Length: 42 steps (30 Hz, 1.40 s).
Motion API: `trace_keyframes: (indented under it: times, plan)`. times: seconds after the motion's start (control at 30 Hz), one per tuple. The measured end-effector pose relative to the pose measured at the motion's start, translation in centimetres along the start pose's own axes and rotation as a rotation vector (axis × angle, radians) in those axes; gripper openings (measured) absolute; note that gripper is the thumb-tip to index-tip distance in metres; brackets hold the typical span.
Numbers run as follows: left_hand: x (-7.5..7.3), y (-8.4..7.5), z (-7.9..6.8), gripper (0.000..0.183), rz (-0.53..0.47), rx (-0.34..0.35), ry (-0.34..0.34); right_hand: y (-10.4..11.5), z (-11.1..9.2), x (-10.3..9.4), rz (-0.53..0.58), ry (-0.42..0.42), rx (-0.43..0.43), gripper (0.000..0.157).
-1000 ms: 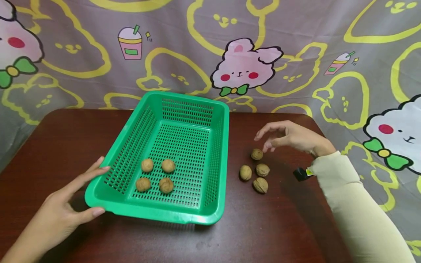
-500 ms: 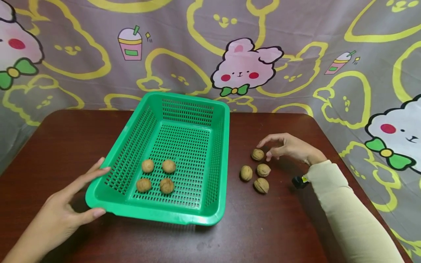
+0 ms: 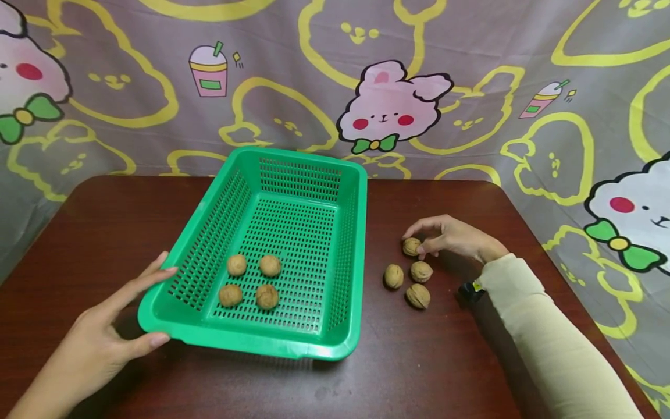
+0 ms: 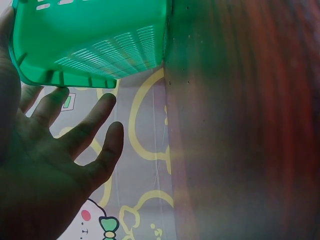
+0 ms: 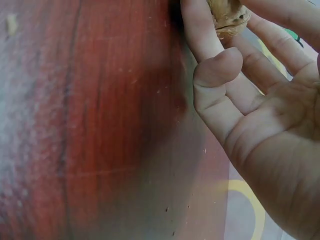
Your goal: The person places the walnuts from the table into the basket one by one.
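A green plastic basket [image 3: 246, 344] with slotted walls stands left of centre on the table. Several walnuts, one of them this walnut [image 3: 267, 297], lie at its near end. My left hand [image 3: 99, 329] spreads its fingers along the basket's near left corner, fingertips at the rim, thumb by the front edge. To the right of the basket, my right hand [image 3: 451, 238] pinches a walnut [image 3: 411, 247] between thumb and fingers, low over the table. The right wrist view shows part of that walnut [image 5: 230, 17] behind the fingers.
Close in front of the right hand lie three more walnuts: a left one [image 3: 394, 276], a right one [image 3: 421, 271] and a near one [image 3: 418, 296]. A printed curtain [image 3: 293, 87] hangs behind the dark wooden table [image 3: 398, 366].
The right hand has come down and slightly left onto the farthest walnut, its thumb and fingers closing around it. The left hand and basket keep their place.
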State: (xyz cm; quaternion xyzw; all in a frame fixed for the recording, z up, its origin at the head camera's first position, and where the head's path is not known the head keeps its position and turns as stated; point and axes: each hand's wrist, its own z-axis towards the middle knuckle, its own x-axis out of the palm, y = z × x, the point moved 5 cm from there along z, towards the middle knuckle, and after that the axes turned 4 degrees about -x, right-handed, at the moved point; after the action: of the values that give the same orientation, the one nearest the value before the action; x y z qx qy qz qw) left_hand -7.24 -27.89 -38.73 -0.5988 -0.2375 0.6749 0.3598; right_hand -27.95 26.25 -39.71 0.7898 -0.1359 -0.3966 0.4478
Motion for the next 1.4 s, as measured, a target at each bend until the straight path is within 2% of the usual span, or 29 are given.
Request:
trace_keyframes:
  times: [0.37, 0.67, 0.97, 1.2, 1.4]
  plan:
    - [0.0, 0.1, -0.1, 0.097, 0.002, -0.009, 0.002, 0.2, 0.1, 0.3, -0.019, 0.002, 0.021, 0.035]
    - [0.0, 0.0, 0.0, 0.097, 0.017, -0.016, 0.013, 1.2, -0.2, -0.2, 0.021, -0.054, -0.047, 0.034]
    - [0.0, 0.0, 0.0, 0.096, 0.003, 0.004, -0.004, 5.0, -0.3, -0.8, 0.030, -0.097, -0.136, 0.034]
    - [-0.1, -0.3, 0.1, 0.096, -0.001, 0.020, -0.008, 8.8, 0.3, -0.5, 0.133, -0.178, -0.140, 0.030]
    - [-0.1, -0.2, 0.0, 0.097, 0.025, 0.002, 0.014, 12.9, 1.2, 0.4, 0.201, -0.195, -0.188, 0.030]
